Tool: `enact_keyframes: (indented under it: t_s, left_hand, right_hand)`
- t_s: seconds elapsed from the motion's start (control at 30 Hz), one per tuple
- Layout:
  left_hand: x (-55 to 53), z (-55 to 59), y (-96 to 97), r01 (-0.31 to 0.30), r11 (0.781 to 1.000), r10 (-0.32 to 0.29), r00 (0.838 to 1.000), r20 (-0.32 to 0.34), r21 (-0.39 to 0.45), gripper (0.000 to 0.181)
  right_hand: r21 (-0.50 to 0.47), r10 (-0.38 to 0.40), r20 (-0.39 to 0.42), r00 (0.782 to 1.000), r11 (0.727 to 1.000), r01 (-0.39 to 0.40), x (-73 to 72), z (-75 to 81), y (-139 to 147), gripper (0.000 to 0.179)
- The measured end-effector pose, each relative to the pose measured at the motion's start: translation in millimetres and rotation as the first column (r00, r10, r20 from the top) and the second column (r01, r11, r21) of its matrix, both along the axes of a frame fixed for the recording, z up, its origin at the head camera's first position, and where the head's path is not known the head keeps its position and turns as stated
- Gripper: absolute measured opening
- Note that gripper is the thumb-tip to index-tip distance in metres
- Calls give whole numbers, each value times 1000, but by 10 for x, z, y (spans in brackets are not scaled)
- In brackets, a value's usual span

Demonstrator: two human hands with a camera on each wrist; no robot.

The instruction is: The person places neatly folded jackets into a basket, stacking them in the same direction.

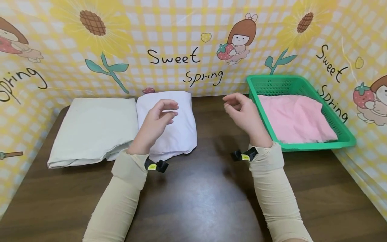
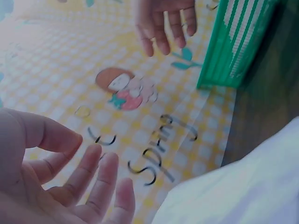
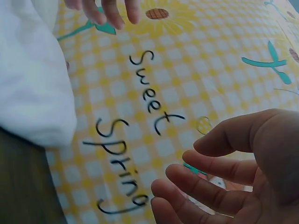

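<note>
My left hand (image 1: 157,119) hovers over a folded white cloth (image 1: 178,131), its fingers loosely bent and holding nothing. In the left wrist view the fingers (image 2: 105,179) are spread a little, with the white cloth (image 2: 238,191) at the lower right. Beside the green basket's left wall my right hand (image 1: 243,112) hangs in the air, relaxed, with nothing in its grasp. A folded pink cloth (image 1: 297,119) lies inside the green basket (image 1: 314,146). To the left of the white cloth lies a larger folded pale cloth (image 1: 93,127), their edges meeting.
Everything rests on a dark brown wooden table (image 1: 193,201). A yellow checked fabric backdrop (image 1: 169,30) with sunflowers and printed words encloses the back and both sides. The basket stands close to the right-hand backdrop.
</note>
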State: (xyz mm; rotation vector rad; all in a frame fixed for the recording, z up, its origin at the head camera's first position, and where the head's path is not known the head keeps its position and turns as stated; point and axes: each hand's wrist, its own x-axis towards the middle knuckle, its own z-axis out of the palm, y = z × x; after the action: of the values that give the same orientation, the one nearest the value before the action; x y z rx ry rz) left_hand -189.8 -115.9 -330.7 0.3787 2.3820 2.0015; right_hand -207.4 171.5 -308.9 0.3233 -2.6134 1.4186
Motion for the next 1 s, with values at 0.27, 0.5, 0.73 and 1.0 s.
enact_keyframes:
  t_s: [0.27, 0.5, 0.73, 1.0]
  left_hand:
    - [-50, 23, -227, -89, 988, 90, 996, 1, -126, 37]
    - [-80, 24, -285, -79, 971, 100, 991, 84, -226, 45]
    - [-122, -80, -346, -113, 931, 173, 974, 148, -346, 54]
    - [-145, -162, -409, -80, 877, 203, 956, 214, -473, 63]
  right_hand:
    - [-64, 32, 82, 996, 998, -27, -86, -90, -280, 24]
    - [-144, 93, 143, 985, 987, -73, -132, -170, -401, 24]
    - [-127, 149, 207, 967, 984, -124, -197, -323, -538, 25]
    - [-169, 224, 313, 923, 970, -178, -296, -522, -635, 32]
